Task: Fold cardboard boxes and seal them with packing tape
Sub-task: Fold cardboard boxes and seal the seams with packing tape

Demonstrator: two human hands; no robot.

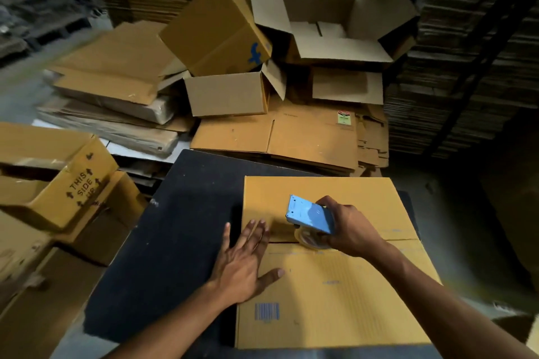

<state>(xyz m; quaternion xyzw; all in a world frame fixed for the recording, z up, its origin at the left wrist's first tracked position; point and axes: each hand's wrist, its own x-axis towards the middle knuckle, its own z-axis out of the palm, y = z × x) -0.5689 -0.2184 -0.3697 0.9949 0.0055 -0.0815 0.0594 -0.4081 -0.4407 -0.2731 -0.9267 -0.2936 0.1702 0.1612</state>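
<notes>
A yellow-brown cardboard box (335, 294) stands on the black table (163, 236) with its two top flaps folded shut, their seam running left to right. My left hand (245, 259) lies flat with straight fingers on the box's left edge, right at the seam. My right hand (347, 227) grips a blue tape dispenser (310, 214) with a clear tape roll (309, 239) under it. The dispenser sits on the seam near the box's left side, just right of my left fingertips.
Flattened cartons (291, 137) and several open, empty boxes (227, 93) are piled beyond the table. A box marked THIS SIDE UP (73, 183) stands at the left. Tall stacks of flat cardboard (466, 67) rise at the right.
</notes>
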